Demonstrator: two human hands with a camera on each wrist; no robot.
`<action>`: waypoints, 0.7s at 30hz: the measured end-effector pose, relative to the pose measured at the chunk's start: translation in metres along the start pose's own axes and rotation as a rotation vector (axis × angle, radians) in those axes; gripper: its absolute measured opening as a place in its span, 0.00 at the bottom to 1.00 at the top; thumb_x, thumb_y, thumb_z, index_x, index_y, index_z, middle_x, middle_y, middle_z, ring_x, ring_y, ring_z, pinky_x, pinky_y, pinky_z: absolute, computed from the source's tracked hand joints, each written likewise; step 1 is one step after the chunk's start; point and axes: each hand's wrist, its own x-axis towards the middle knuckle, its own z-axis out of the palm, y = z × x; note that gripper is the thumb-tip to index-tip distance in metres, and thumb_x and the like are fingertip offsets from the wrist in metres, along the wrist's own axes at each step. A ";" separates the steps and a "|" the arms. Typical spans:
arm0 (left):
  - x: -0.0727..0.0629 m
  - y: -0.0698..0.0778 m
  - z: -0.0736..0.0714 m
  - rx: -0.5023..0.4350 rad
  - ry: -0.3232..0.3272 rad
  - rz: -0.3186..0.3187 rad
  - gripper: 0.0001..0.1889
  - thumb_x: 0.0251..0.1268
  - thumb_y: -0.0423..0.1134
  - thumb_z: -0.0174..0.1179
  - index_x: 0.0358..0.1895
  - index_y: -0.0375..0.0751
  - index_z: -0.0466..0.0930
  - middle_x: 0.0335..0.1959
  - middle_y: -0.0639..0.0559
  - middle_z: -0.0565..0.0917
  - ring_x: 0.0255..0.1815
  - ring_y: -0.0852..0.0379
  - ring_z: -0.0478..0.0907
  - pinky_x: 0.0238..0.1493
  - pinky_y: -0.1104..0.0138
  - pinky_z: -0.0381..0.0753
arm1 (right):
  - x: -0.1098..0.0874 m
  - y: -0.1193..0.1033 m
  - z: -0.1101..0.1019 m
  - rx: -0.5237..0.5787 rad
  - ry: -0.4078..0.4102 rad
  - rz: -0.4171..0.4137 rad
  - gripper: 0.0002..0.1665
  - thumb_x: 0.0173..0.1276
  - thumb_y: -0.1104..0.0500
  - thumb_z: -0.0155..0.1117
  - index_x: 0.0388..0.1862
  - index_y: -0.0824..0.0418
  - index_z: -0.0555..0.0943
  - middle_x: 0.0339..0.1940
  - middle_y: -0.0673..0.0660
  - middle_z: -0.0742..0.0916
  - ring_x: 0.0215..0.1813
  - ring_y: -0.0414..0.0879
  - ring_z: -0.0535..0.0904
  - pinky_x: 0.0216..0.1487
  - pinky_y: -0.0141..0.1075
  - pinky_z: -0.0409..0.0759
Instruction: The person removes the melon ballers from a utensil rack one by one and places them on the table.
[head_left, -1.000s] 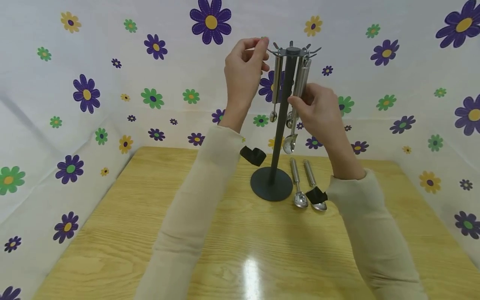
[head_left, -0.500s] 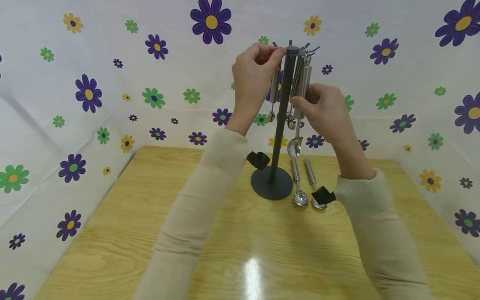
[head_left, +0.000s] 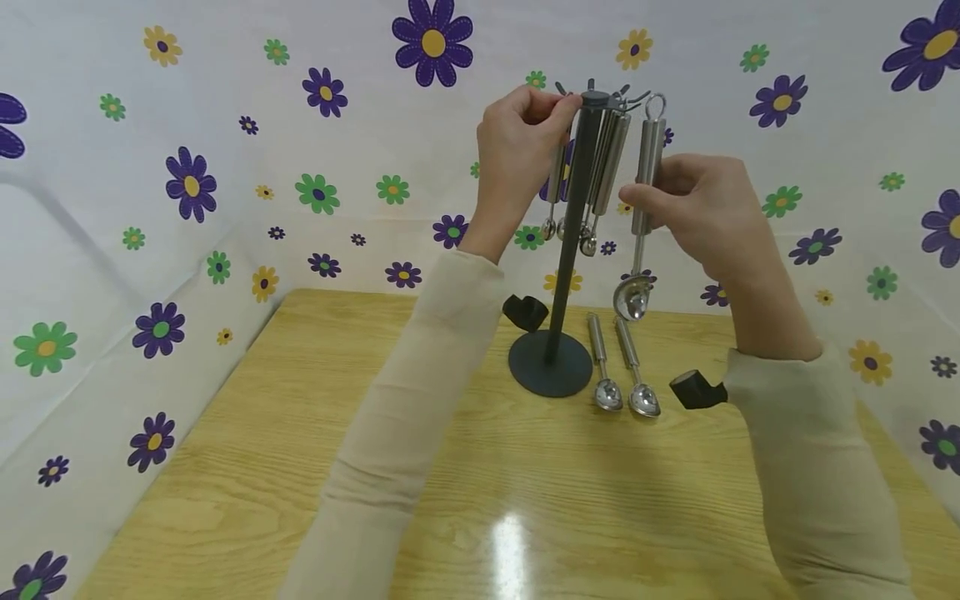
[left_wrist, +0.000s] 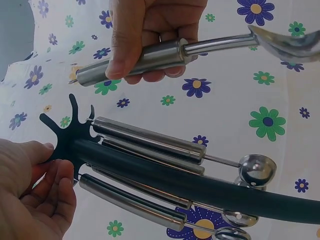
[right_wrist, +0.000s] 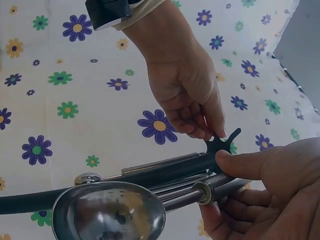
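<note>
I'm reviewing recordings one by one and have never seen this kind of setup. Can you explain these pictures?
No robot: a person works bare-handed. The wide pictures come from a camera on the head, the two close ones from cameras on the wrists. The left hand pinches the top of a dark utensil stand, where several small metal scoops hang. The right hand holds a larger scoop by its handle, apart from the hooks. Two other scoops lie on the wooden table beside the stand.
</note>
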 end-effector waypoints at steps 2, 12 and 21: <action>0.001 0.000 0.000 0.010 -0.004 -0.004 0.08 0.74 0.36 0.65 0.43 0.33 0.86 0.29 0.49 0.83 0.32 0.55 0.81 0.34 0.70 0.78 | -0.002 0.004 -0.003 0.009 0.015 0.021 0.30 0.73 0.45 0.69 0.61 0.66 0.82 0.45 0.54 0.90 0.35 0.38 0.85 0.67 0.59 0.72; 0.002 -0.003 0.001 0.001 -0.005 -0.027 0.08 0.74 0.37 0.65 0.43 0.33 0.86 0.29 0.49 0.83 0.32 0.52 0.81 0.30 0.70 0.76 | -0.010 0.052 -0.007 -0.047 -0.025 0.152 0.40 0.71 0.36 0.67 0.64 0.68 0.79 0.47 0.61 0.88 0.39 0.42 0.83 0.66 0.67 0.67; 0.006 -0.003 0.000 -0.010 0.003 -0.034 0.08 0.74 0.37 0.65 0.43 0.33 0.86 0.28 0.50 0.83 0.30 0.57 0.79 0.32 0.70 0.76 | -0.021 0.102 -0.010 -0.081 -0.089 0.212 0.46 0.69 0.30 0.65 0.64 0.68 0.78 0.43 0.57 0.88 0.45 0.52 0.81 0.63 0.70 0.71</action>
